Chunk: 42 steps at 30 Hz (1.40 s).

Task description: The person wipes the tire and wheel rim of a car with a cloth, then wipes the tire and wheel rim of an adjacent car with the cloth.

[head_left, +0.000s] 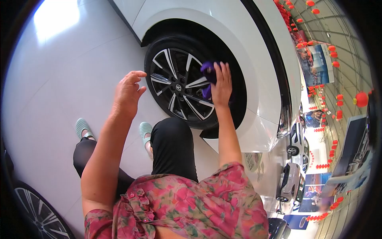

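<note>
My right hand (pixel 223 85) presses a purple cloth (pixel 207 71) against the tyre and the outer rim of a car wheel (pixel 178 87), on the side near the wheel arch. Part of the cloth is hidden behind the fingers. The wheel has black and silver spokes. My left hand (pixel 130 85) hangs in the air just off the opposite edge of the tyre, empty, its fingers slightly bent and the thumb apart from them.
A white car body (pixel 262 71) surrounds the wheel. My knees and green shoes (pixel 146 129) are below, on the pale tiled floor (pixel 71 75). Another wheel (pixel 39 213) stands at the lower left. More cars (pixel 291 181) and red lanterns are at the right.
</note>
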Each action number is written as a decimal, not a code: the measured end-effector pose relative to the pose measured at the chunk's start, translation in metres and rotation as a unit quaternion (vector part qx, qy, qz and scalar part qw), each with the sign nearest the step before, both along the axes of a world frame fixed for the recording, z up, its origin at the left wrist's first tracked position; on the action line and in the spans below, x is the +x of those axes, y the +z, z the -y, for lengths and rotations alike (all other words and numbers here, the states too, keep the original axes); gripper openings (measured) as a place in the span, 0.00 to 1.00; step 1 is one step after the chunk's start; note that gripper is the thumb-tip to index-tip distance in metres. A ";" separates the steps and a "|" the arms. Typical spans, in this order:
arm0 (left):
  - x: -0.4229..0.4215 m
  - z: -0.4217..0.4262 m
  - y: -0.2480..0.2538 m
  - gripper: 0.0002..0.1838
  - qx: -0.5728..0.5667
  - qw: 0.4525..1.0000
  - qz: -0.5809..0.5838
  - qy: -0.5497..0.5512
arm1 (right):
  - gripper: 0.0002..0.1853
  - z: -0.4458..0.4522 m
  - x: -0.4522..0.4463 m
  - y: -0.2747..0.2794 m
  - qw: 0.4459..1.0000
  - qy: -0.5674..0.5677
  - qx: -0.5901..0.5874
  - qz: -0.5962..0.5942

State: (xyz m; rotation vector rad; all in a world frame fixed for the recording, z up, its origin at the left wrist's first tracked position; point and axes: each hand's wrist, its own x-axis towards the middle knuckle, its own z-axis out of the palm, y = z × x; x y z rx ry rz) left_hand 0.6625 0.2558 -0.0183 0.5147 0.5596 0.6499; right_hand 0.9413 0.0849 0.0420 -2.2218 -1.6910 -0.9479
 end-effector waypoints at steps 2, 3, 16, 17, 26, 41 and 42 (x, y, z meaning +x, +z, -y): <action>0.000 -0.002 0.001 0.08 -0.003 1.000 0.001 0.005 | 0.44 -0.037 0.005 0.003 1.000 0.007 -0.025 0.013; 0.000 -0.003 0.001 0.08 0.000 1.000 0.003 0.004 | 0.44 -0.053 0.007 0.003 0.998 0.018 -0.046 0.033; 0.008 -0.007 0.003 0.08 -0.002 1.000 -0.007 0.023 | 0.31 -0.116 0.031 -0.030 0.991 0.077 -0.097 0.042; 0.007 -0.008 0.003 0.08 0.001 1.000 -0.007 0.022 | 0.31 -0.093 0.025 -0.025 0.992 0.065 -0.097 0.041; 0.004 -0.005 0.004 0.07 -0.006 1.000 -0.018 0.016 | 0.32 0.115 -0.025 -0.032 0.989 -0.061 -0.053 -0.122; 0.001 -0.009 -0.006 0.05 0.000 1.000 -0.001 -0.004 | 0.38 0.008 0.020 0.008 0.983 -0.056 0.126 -0.122; 0.002 -0.007 -0.002 0.05 0.001 1.000 0.002 -0.003 | 0.37 -0.008 0.017 0.018 0.985 -0.053 0.108 -0.123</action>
